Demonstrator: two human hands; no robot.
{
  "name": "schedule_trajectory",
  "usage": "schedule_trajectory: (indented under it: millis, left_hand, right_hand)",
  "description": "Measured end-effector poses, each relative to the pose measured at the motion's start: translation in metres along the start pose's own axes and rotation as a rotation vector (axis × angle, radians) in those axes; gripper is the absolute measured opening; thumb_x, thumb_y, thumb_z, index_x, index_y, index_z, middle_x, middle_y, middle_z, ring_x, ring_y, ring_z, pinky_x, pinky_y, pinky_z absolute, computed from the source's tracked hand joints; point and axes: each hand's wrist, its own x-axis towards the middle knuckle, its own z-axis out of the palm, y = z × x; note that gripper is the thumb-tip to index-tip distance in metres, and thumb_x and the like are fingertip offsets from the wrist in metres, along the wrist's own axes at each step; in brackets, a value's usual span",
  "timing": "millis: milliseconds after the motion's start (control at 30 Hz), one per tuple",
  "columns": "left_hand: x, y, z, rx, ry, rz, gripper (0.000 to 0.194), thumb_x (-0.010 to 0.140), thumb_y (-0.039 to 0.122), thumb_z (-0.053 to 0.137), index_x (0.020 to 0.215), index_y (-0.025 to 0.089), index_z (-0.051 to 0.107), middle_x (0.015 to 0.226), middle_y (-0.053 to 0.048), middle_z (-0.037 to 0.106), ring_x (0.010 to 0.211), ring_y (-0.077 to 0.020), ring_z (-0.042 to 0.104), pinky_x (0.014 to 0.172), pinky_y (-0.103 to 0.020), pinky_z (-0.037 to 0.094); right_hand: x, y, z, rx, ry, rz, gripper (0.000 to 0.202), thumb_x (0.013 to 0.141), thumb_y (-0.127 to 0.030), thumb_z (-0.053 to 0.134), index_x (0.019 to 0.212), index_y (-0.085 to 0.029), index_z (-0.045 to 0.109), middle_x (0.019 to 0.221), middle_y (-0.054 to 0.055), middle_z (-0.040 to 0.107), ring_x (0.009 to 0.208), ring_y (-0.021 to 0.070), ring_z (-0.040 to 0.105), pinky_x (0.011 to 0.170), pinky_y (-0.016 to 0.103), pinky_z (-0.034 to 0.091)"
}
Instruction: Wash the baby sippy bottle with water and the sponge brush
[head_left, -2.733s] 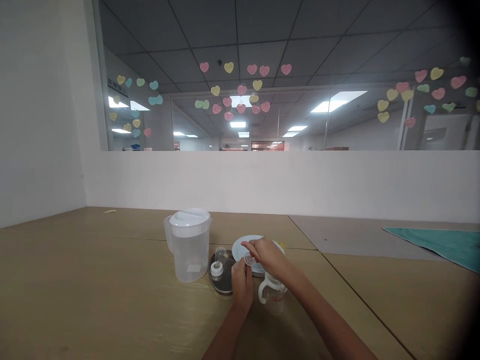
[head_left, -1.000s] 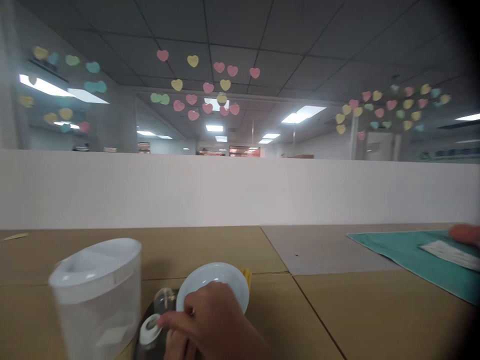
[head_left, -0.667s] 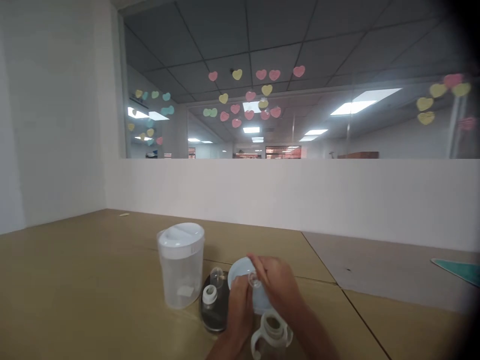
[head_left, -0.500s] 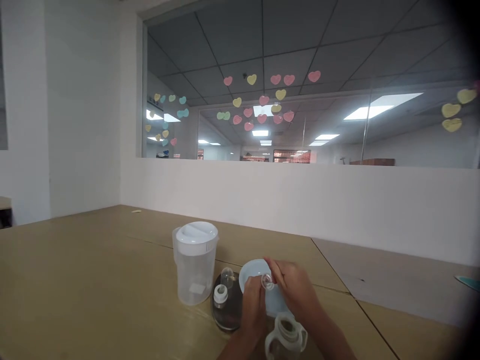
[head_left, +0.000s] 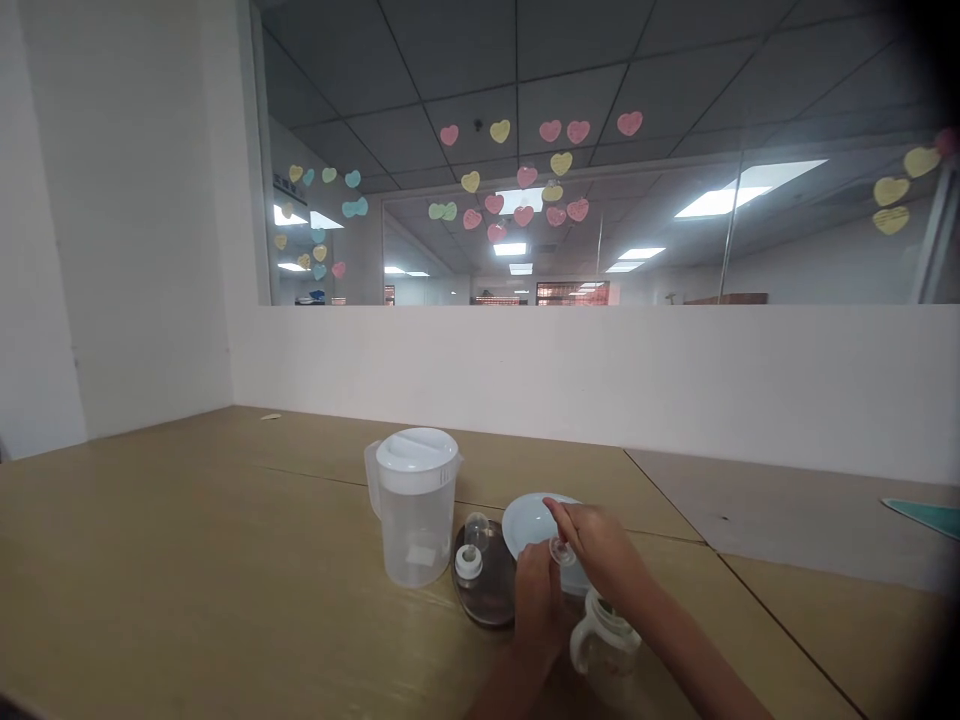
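Between my left hand [head_left: 536, 595] and my right hand [head_left: 600, 545] is a small clear round piece, which looks like a baby bottle nipple [head_left: 561, 550]. The fingers of both hands close around it, above a pale blue bowl [head_left: 529, 512]. Below my right wrist stands a clear baby bottle [head_left: 609, 655] with white handles and an uncapped mouth. To the left of my left hand, a dark round tray [head_left: 487, 600] carries a white screw ring [head_left: 469, 563] and a clear dome cap [head_left: 478, 530]. My right forearm partly covers the bottle.
A translucent pitcher [head_left: 418, 515] with a white lid stands left of the tray. A wall with a window [head_left: 480, 200] bearing heart-shaped notes rises behind the table [head_left: 225, 580]. A teal-edged object [head_left: 926, 517] lies at the far right.
The view has shifted, so the tabletop things appear farther right and slightly higher. Both hands still hold the clear nipple between them over the bowl.
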Motion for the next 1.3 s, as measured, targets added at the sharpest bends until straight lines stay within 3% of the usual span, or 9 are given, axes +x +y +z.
schedule_trajectory:
  millis: [433,667,867,1000,1167,1300]
  left_hand:
    - [0.001,0.021,-0.011,-0.056,0.0,0.019,0.044,0.093,0.044,0.025,0.084,0.016,0.057,0.083,-0.006,0.062,0.076,-0.0175,0.055,0.072,-0.031,0.042]
    - [0.006,0.036,-0.022,-0.091,-0.03,0.092,0.038,0.093,0.039,0.03,0.1,0.015,0.058,0.093,-0.009,0.062,0.085,-0.0185,0.056,0.077,-0.031,0.042]
    - [0.008,0.03,-0.022,0.008,-0.014,0.114,0.035,0.093,0.036,0.03,0.088,0.017,0.06,0.088,-0.007,0.061,0.084,-0.0187,0.053,0.077,-0.032,0.04]
    - [0.008,0.033,-0.023,0.052,0.048,0.144,0.033,0.093,0.034,0.032,0.093,0.018,0.061,0.089,-0.007,0.062,0.086,-0.0195,0.053,0.079,-0.033,0.038]
    - [0.008,0.039,-0.023,0.026,0.062,0.148,0.033,0.093,0.035,0.032,0.086,0.018,0.061,0.082,-0.005,0.062,0.079,-0.0187,0.053,0.074,-0.032,0.038]
    - [0.007,0.038,-0.021,0.007,0.072,0.124,0.033,0.093,0.035,0.032,0.09,0.018,0.06,0.084,-0.006,0.062,0.081,-0.019,0.053,0.076,-0.032,0.039]
  right_hand:
    - [0.002,0.0,0.008,-0.071,-0.233,0.08,0.056,0.097,-0.036,0.023,0.061,-0.017,0.062,0.064,0.006,0.064,0.059,0.0145,0.056,0.057,0.024,0.033]
    - [-0.001,0.002,0.002,0.013,-0.161,0.027,0.046,0.093,-0.034,0.036,0.055,-0.017,0.057,0.056,0.001,0.058,0.054,0.0121,0.048,0.053,0.025,0.025]
    - [0.005,0.002,-0.012,0.044,-0.095,0.116,0.045,0.092,-0.033,0.036,0.055,-0.017,0.058,0.054,0.001,0.057,0.052,0.0107,0.047,0.052,0.024,0.023]
    - [0.004,0.006,-0.01,0.004,-0.111,0.127,0.045,0.091,-0.033,0.037,0.056,-0.016,0.06,0.054,0.002,0.058,0.051,0.0109,0.047,0.053,0.024,0.024]
    - [0.0,0.006,-0.001,-0.06,-0.147,0.075,0.053,0.094,-0.039,0.032,0.054,-0.016,0.061,0.054,0.003,0.059,0.05,0.0116,0.048,0.051,0.025,0.023]
    - [-0.001,0.002,-0.001,-0.134,-0.16,0.042,0.047,0.093,-0.037,0.036,0.059,-0.018,0.063,0.061,0.004,0.063,0.056,0.013,0.053,0.052,0.025,0.023]
